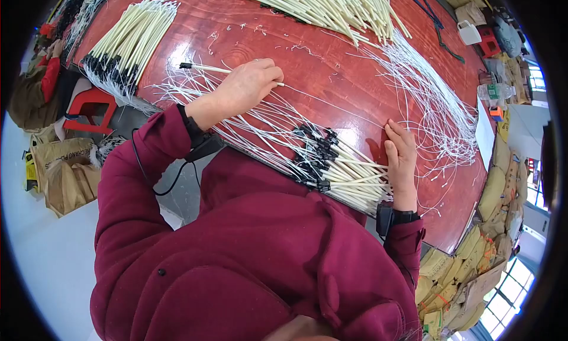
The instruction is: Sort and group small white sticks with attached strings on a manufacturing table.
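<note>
Two bare hands are handling a corded stick over a red tabletop (349,83).
The left hand (245,87) is pinching a pale stick (210,68), its black tip pointing left; a white cord (334,100) is running from its other end toward the right hand (402,154). Whether the right fingers are gripping that cord is remaining unclear. A near bundle (358,175) of similar sticks is lying just beside the right hand; a far bundle (322,6) is resting beyond both hands.
</note>
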`<act>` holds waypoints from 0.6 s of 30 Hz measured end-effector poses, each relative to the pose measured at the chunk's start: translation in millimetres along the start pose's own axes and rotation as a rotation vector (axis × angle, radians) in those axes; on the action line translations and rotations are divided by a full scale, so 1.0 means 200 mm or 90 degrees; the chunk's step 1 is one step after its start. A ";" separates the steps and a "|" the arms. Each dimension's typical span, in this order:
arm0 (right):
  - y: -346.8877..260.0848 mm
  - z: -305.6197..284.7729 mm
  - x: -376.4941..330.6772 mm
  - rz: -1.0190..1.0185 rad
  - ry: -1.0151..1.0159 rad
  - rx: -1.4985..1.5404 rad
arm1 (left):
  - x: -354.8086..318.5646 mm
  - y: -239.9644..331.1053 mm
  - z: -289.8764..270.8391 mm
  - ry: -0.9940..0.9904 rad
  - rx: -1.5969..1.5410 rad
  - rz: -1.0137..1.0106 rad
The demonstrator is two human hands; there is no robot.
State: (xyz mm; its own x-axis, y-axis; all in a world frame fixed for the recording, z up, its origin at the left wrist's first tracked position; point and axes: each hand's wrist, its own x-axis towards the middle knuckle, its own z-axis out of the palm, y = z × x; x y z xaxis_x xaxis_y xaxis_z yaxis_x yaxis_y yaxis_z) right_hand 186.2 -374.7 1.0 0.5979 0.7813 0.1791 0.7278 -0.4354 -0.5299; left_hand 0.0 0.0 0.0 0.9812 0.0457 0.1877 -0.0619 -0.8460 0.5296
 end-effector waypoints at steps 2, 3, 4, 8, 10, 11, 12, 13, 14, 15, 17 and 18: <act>0.00 0.01 0.00 -0.011 0.013 -0.003 | 0.00 0.01 0.00 0.012 -0.016 -0.006; 0.00 0.01 0.00 -0.017 0.020 -0.005 | 0.00 0.01 0.00 0.018 -0.023 -0.009; 0.00 0.01 0.00 -0.015 0.019 -0.004 | 0.00 0.01 0.00 0.016 -0.024 -0.009; 0.01 0.01 0.00 -0.016 0.017 -0.001 | 0.02 0.02 0.01 0.017 -0.020 -0.009; 0.01 0.01 0.00 -0.016 0.025 0.009 | 0.04 0.02 0.03 0.017 0.001 0.020; 0.01 0.01 0.00 -0.016 0.028 0.014 | 0.05 0.03 0.03 0.017 0.011 0.035; 0.01 0.02 0.00 -0.015 0.029 0.014 | 0.06 0.03 0.04 0.017 0.011 0.035; 0.01 0.02 0.00 -0.020 0.029 0.011 | 0.08 0.04 0.04 0.010 0.032 0.044; 0.01 0.02 0.00 -0.024 0.030 0.007 | 0.10 0.06 0.05 0.003 0.053 0.054; 0.01 0.02 0.00 -0.027 0.031 0.004 | 0.11 0.06 0.05 -0.004 0.074 0.065; 0.00 0.02 0.00 -0.024 0.032 0.005 | 0.13 0.07 0.06 -0.007 0.082 0.074; 0.00 0.02 0.00 -0.023 0.033 0.007 | 0.13 0.08 0.06 -0.010 0.090 0.081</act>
State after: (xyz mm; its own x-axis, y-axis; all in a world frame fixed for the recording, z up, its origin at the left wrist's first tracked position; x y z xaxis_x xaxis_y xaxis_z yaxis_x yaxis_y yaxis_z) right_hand 184.9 -373.4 -2.8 0.5882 0.7721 0.2407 0.7455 -0.4022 -0.5315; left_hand 27.9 -18.3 2.4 0.9697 -0.0742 0.2329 -0.1610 -0.9107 0.3803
